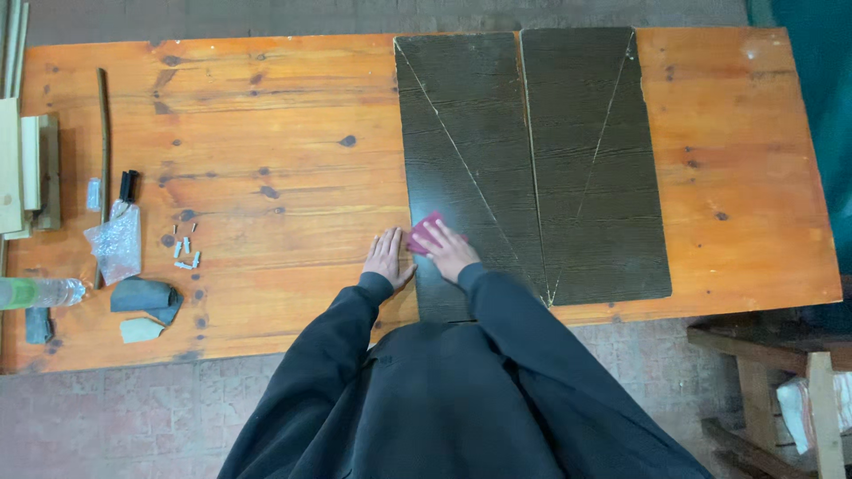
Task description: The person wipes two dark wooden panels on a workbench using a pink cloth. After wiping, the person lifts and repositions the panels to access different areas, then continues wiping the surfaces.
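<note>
Two dark brown wood-grain panels (532,160) lie side by side on an orange pine table (266,142), each crossed by a thin pale diagonal line. My right hand (446,249) presses flat on a small pink-red pad (422,228) at the near left part of the left panel. My left hand (387,256) lies flat with fingers spread on the table, right beside the panel's left edge. Dark sleeves cover both of my arms.
At the table's left end are a clear plastic bag (117,239), several small white plugs and screws (185,251), a folded dark cloth (146,297), a plastic bottle (40,292), a thin dark stick (104,142) and stacked wood pieces (31,168). A wooden bench (781,364) stands at the lower right.
</note>
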